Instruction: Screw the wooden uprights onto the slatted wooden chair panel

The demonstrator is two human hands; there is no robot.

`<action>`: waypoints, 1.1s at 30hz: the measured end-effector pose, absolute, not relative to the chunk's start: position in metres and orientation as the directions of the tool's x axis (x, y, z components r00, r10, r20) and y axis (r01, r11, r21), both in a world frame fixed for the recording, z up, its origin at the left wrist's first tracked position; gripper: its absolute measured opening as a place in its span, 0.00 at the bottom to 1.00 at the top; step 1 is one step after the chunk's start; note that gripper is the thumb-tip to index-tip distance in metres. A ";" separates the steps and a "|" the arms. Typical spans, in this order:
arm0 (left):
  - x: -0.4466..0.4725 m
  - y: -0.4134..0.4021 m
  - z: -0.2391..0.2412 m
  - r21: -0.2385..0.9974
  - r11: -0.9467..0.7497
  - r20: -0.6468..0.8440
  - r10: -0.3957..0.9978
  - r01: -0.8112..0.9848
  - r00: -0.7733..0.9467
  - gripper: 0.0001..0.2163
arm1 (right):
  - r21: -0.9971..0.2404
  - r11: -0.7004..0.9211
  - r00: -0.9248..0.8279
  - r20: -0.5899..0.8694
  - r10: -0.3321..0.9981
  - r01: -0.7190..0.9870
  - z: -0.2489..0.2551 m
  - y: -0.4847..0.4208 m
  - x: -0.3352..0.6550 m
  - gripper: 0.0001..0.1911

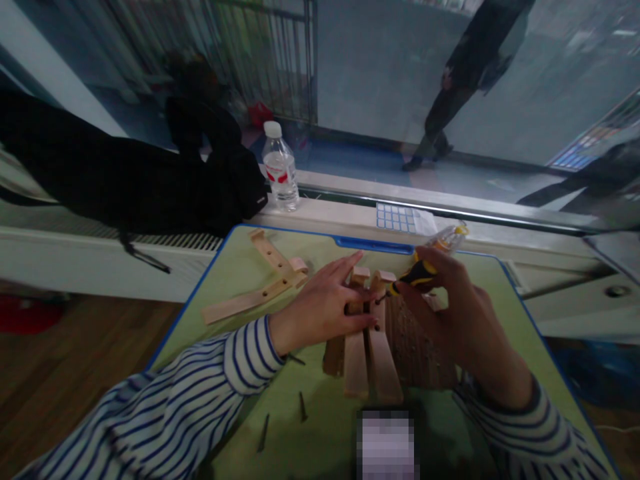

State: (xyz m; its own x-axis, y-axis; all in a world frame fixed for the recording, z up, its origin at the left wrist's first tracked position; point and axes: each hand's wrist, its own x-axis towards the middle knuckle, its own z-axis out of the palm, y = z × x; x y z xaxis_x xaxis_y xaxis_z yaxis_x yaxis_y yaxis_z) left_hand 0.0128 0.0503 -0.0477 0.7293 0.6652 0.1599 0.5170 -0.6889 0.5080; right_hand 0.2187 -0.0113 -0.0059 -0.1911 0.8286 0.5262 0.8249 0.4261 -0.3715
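Observation:
My left hand (320,300) lies across two light wooden strips (384,367), its fingers bent around their upper part and holding them down. Beneath the strips is a brown wooden block (420,347) with small holes in its top. A yellow and black screwdriver (419,275) is gripped in my right hand (465,313), tilted, with its tip at a hole in the right strip beside my left fingertips. Whether a screw sits under the tip cannot be made out. Several loose dark screws (263,433) lie on the table left of the block.
More wooden strips with holes (273,257) rest at the table's left. The green table (195,337) has a blue edge. Behind it are a water bottle (281,170), a black bag (150,180) and a clear plastic package (447,239). A pixelated rectangle (387,443) covers the near edge.

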 end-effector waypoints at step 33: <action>0.013 0.051 -0.052 0.502 -0.713 0.207 0.649 0.490 0.732 0.19 | -0.525 0.378 -0.086 0.498 0.863 0.762 -0.011 -0.009 0.218 0.26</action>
